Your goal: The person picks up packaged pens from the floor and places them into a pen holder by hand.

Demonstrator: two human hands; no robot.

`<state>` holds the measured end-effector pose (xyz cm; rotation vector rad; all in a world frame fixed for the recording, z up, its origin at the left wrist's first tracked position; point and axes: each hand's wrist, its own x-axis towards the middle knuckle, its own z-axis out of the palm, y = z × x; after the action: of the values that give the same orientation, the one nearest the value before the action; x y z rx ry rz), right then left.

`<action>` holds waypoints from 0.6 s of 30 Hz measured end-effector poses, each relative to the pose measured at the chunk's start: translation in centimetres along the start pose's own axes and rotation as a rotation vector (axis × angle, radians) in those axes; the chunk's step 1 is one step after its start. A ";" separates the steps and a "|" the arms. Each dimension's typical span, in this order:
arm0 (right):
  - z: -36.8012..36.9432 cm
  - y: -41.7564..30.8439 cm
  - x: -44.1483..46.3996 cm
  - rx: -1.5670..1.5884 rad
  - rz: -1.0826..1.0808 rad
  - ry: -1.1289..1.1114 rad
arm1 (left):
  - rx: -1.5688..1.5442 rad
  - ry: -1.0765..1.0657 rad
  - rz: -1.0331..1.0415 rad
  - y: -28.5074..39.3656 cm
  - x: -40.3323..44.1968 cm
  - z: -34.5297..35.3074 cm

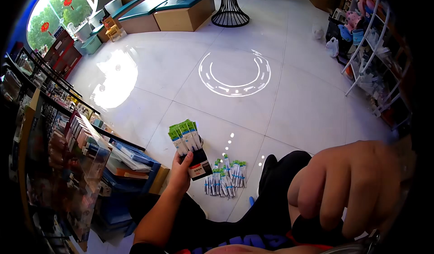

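Left hand (181, 176) gripping box (200, 167) low, seemingly keeping green-topped packets (186, 138) fanning free; right hand (350, 188) curling, can't tell if holding anything.

Bright daylight is admitted through the window (58, 16) at upper left and thrown back as white glare off the glossy floor (181, 77), while outer shelves are bowed by wide-angle distortion, corners are blackened, and the near right hand (346, 188) seems slightly blurred.
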<state>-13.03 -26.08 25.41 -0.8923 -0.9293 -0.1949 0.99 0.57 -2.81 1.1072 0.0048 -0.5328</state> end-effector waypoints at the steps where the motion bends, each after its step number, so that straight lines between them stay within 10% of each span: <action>1: -0.4 -0.6 -0.1 -0.051 0.018 -0.037 | -0.004 -0.006 -0.002 0.1 0.0 0.1; 12: -2.3 -2.2 -5.5 -0.725 -0.292 -0.086 | 0.010 0.006 -0.003 0.1 -0.1 0.0; 18: -2.2 -1.2 -1.9 -0.719 -0.108 -0.158 | 0.006 0.003 -0.015 0.2 -0.2 0.0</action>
<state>-13.47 -28.85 24.07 -1.5356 -1.0723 -0.5809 0.87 0.66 -2.60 1.1144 0.0146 -0.5452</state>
